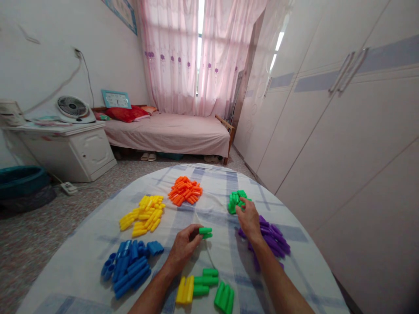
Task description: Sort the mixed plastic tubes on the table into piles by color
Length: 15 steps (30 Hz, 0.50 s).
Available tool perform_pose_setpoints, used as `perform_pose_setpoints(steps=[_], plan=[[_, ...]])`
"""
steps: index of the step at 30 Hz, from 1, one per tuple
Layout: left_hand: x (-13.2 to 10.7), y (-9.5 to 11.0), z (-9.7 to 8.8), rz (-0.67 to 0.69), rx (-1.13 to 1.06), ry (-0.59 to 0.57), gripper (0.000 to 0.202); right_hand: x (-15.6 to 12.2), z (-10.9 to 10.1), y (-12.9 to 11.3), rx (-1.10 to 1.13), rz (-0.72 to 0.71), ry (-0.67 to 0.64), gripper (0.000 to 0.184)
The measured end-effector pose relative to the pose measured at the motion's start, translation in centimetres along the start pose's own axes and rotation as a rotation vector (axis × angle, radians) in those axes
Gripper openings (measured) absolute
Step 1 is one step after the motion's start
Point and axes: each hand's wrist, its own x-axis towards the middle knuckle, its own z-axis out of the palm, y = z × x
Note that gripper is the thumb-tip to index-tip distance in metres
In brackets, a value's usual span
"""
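My left hand [183,246] pinches a green plastic block [205,230] made of short tubes side by side, held above the middle of the table. At the right, my right hand [250,220] reaches over the green pile [233,201], thumb and forefinger apart at its near edge. Whether a piece touches those fingertips I cannot tell. Close to me lie a ribbed yellow block [185,290] and green tube blocks [205,281] touching it, with another ribbed green block [224,297] to their right.
Around the cloth-covered round table [216,179] sit piles of orange blocks [185,191], yellow blocks [144,213], blue blocks [129,264] and purple blocks [273,240], the last partly under my right forearm. Beyond are a bed [170,128], a cabinet [88,150] and a wardrobe [310,122].
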Motion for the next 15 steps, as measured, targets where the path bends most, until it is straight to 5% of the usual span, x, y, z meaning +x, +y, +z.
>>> perform_pose_setpoints(steps=[3, 8, 15], plan=[[0.1, -0.3, 0.1, -0.003, 0.017, 0.018, 0.023, -3.0, 0.4, -0.5, 0.008, -0.102, -0.108, 0.032], [0.2, -0.7, 0.1, 0.007, 0.015, 0.024, 0.030, -8.3, 1.4, -2.6, 0.163, -0.194, -0.524, 0.028], [0.1, -0.4, 0.0, -0.025, -0.011, 0.003, 0.034, -8.7, 1.7, -3.0, 0.134, -0.145, -0.542, 0.018]])
